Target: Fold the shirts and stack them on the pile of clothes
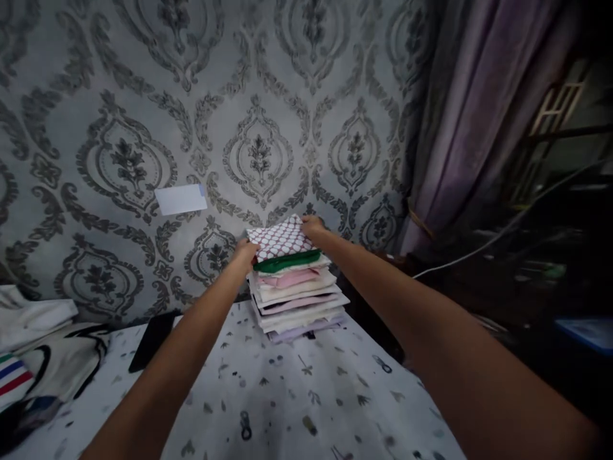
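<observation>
A tall stack of folded clothes (299,297) stands near the wall at the far end of a white patterned sheet (287,390). On top lies a folded white cloth with a reddish lattice pattern (280,239), above a green folded piece (287,262). My left hand (245,254) is closed on the patterned cloth's left edge. At its far right corner, my right hand (312,229) pinches the same cloth. The fingertips of both hands are partly hidden by distance and dim light.
At left lie loose clothes (57,351) and a dark flat object (152,342). A white card (181,199) is on the patterned wall. A purple curtain (460,128) hangs at right, with a thin pale cable (498,236) crossing a dark, cluttered area.
</observation>
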`<action>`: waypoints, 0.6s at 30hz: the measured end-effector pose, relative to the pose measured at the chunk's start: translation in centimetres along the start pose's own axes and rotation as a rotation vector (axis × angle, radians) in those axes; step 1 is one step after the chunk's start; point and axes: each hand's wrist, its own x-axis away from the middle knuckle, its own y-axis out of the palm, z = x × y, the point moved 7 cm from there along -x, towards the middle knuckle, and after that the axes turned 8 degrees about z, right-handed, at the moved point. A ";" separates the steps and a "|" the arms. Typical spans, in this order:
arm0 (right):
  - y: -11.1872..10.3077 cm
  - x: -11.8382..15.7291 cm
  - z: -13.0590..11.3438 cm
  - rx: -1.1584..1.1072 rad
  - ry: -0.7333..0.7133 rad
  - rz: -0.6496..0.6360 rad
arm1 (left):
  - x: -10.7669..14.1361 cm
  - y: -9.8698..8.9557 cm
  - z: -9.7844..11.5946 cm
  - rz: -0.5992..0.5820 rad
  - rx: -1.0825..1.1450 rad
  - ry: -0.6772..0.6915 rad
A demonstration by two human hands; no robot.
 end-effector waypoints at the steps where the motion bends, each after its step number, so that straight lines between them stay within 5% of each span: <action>1: 0.8 0.0 0.7 0.027 0.013 -0.011 | -0.5 -0.1 -0.9 0.003 -0.002 -0.005; 5: 1.7 0.1 1.5 0.101 -0.004 -0.002 | -1.1 -0.8 -2.4 0.017 0.009 -0.001; 13: -0.6 2.4 -2.0 0.232 -0.107 0.141 | 0.5 -1.9 -0.2 0.028 -0.019 -0.007; 16: 0.3 4.6 -4.3 0.250 -0.292 0.143 | 1.4 -4.7 0.0 0.065 -0.058 0.009; 18: 2.2 5.9 -5.0 0.294 -0.427 0.024 | 2.8 -7.6 -0.8 0.104 -0.091 0.022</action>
